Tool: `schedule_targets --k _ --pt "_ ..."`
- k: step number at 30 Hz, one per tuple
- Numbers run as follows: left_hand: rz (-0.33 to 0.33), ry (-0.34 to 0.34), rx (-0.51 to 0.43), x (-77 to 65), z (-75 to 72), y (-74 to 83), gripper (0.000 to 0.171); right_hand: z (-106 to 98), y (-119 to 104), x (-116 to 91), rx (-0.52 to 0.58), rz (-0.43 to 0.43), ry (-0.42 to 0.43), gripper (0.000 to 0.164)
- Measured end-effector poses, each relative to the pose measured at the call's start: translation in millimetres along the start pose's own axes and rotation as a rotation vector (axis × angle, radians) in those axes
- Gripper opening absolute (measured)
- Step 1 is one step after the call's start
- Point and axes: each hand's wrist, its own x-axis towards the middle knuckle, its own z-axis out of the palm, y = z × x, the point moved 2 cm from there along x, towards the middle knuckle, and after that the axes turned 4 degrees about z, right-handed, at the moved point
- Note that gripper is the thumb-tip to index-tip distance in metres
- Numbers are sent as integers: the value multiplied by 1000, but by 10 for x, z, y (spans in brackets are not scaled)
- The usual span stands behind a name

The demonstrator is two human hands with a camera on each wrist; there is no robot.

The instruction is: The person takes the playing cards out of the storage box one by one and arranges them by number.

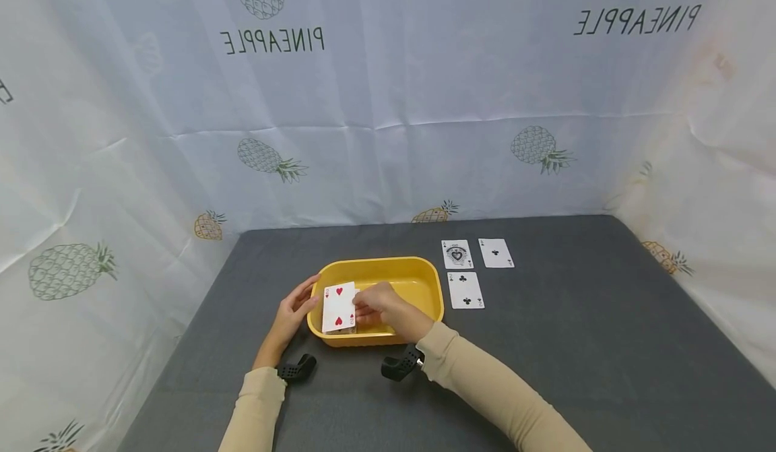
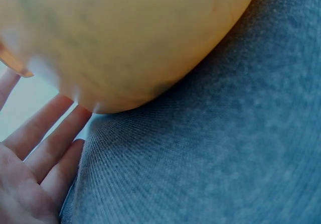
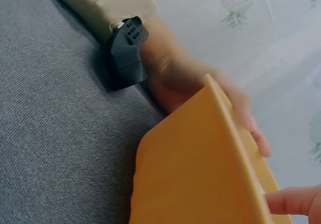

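Note:
A two of hearts (image 1: 338, 307) lies face up in the left part of a yellow tray (image 1: 418, 290), with the edges of other cards showing beneath it. My right hand (image 1: 382, 306) reaches over the tray and pinches that card's right edge. In the right wrist view, a digit of the right hand (image 3: 296, 201) shows at the rim. My left hand (image 1: 296, 309) rests at the tray's left end, thumb at the rim. The left wrist view shows the left hand's fingers (image 2: 52, 148) straight against the tray's outer wall (image 2: 125, 43).
Three cards lie face up right of the tray: one with an ornate black emblem (image 1: 457, 254), an ace of clubs (image 1: 496, 253) and a two of clubs (image 1: 465, 290). A dark grey cloth (image 1: 576, 344) covers the table. Pineapple-printed curtains (image 1: 388, 81) stand behind and at both sides.

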Motion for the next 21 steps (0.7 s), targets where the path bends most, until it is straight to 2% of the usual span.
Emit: schedule_targets --k 7,14,21 --pt "15 -2 3 0 -1 -12 49 -105 -33 -13 -13 -44 -16 13" --pt "-11 -1 12 1 -1 -16 49 -287 -90 -66 -13 -84 -24 16" --pt "13 -1 -11 12 0 -10 49 -487 -163 -131 -1 -119 -31 22"
